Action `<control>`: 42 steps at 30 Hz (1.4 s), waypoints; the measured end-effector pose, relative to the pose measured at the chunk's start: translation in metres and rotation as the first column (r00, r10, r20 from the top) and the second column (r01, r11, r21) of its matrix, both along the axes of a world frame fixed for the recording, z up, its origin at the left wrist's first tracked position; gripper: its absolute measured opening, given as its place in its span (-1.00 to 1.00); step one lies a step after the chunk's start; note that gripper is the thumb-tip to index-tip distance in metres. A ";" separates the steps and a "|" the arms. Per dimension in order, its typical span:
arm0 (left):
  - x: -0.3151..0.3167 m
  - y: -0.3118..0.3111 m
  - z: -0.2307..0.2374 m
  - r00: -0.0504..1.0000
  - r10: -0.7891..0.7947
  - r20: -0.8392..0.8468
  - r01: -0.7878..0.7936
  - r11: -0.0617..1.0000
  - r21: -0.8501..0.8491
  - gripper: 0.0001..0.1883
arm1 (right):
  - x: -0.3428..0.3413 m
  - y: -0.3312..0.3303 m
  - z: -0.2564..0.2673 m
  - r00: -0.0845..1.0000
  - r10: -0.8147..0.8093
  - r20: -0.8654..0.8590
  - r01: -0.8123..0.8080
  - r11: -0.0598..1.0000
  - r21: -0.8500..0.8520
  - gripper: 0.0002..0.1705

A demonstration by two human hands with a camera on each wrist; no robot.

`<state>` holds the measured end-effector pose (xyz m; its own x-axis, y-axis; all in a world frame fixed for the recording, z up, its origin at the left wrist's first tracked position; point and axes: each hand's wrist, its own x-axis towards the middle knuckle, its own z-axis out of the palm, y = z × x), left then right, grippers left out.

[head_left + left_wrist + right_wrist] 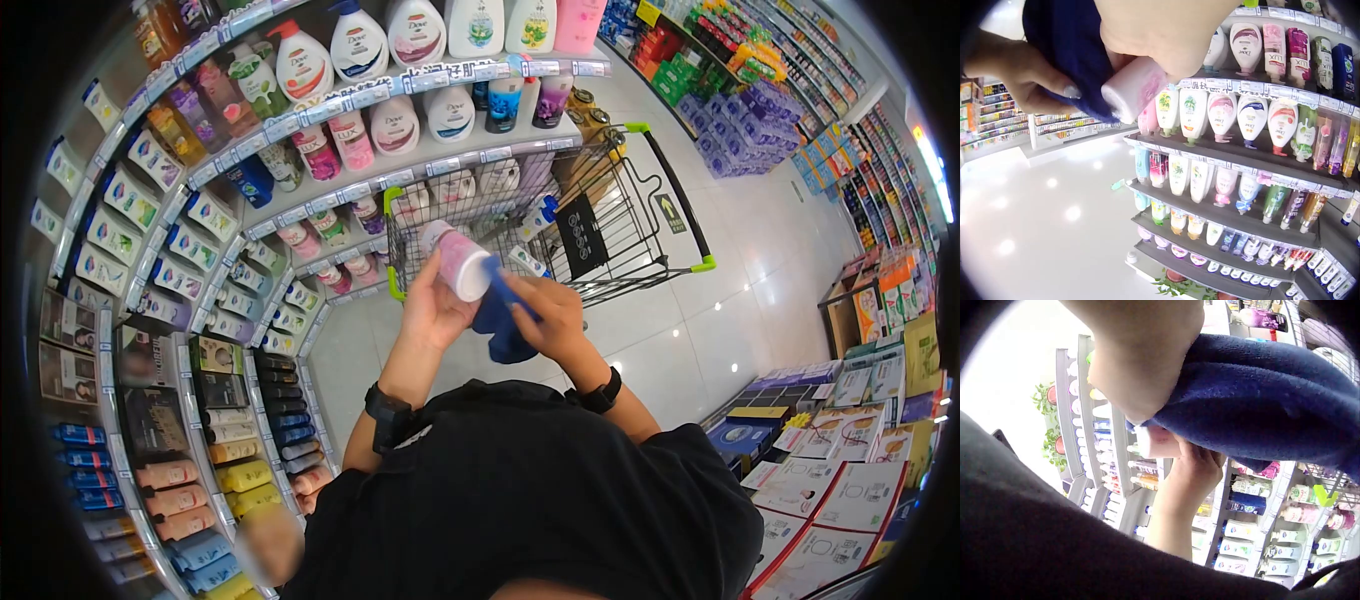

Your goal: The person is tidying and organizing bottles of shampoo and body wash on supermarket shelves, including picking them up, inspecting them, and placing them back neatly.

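A pink and white bottle (460, 262) is gripped by the left hand (432, 308), its white end tilted down toward the body. The right hand (552, 318) pinches a dark blue cloth (505, 325), which hangs down beside the bottle and touches its white end. In the left wrist view, the left hand (1157, 31) curls round the bottle (1136, 89), with the cloth (1075, 56) against it. In the right wrist view, the cloth (1260, 400) spreads from the right hand (1141, 369), partly covering the bottle (1159, 442) and the left fingers.
A wire shopping cart (640, 262) with green corners stands just beyond the hands, holding a few bottles. Shelves of bottles (360, 45) rise ahead and at the left. Stacked boxes (840, 480) are at the right; tiled floor (680, 350) runs between.
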<state>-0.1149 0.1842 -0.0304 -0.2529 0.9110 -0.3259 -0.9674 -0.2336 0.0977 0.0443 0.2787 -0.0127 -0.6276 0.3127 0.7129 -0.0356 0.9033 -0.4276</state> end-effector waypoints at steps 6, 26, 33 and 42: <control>0.007 -0.002 0.006 0.964 -0.017 -0.265 0.026 0.999 0.028 -0.57 | -0.003 0.010 -0.012 0.986 -0.116 -0.122 0.000 0.724 -0.690 -0.68; 0.019 0.001 0.022 -0.444 -0.080 -0.892 -0.091 0.995 -0.044 -0.50 | 0.003 0.005 -0.029 0.939 0.244 -0.243 -0.321 0.365 -0.874 -0.44; 0.026 0.008 0.023 -0.523 -0.211 -0.825 -0.093 0.977 -0.191 -0.52 | -0.005 0.005 -0.047 0.952 0.005 -0.306 -0.306 0.039 -0.951 -0.61; 0.036 0.020 0.013 -0.272 -0.142 -0.952 -0.015 0.990 -0.144 -0.51 | 0.003 0.012 -0.054 0.964 -0.043 -0.261 -0.252 0.146 -0.957 -0.66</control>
